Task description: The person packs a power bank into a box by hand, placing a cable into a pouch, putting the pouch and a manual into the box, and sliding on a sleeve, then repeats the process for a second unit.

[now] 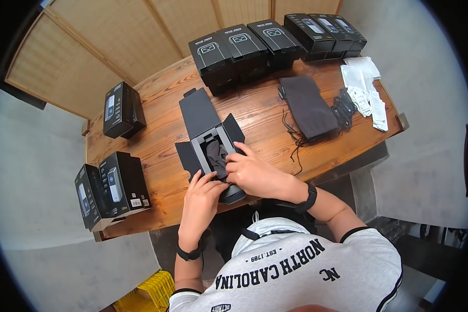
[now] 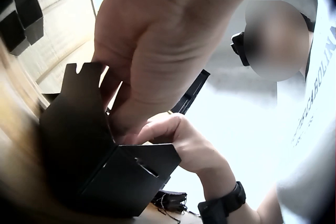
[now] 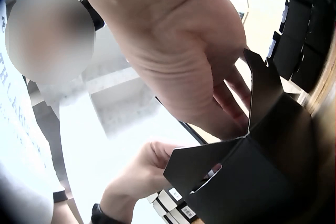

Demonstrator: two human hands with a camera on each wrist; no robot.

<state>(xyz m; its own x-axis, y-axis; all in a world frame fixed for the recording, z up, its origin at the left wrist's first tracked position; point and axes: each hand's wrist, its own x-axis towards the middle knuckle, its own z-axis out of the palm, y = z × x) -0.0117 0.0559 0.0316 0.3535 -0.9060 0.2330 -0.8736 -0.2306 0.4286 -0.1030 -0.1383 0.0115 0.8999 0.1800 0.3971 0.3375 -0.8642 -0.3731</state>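
A black box stands with its lid and side flaps raised, grey walls inside. Dark folded fabric lies in it. The left hand reaches over the near end, fingers extended, tips at the fabric's near edge. From the right, the right hand has its fingers bent over the box's side and touching the fabric; whether they pinch it is unclear. Black flaps partly cover the left hand's fingertips in the left wrist view. In the right wrist view, the right hand's tips are hidden behind a flap.
Closed black boxes stand in a row at the back, with more at the back right and others at the left. A dark pouch, coiled cables and white papers lie on the right of the wooden table.
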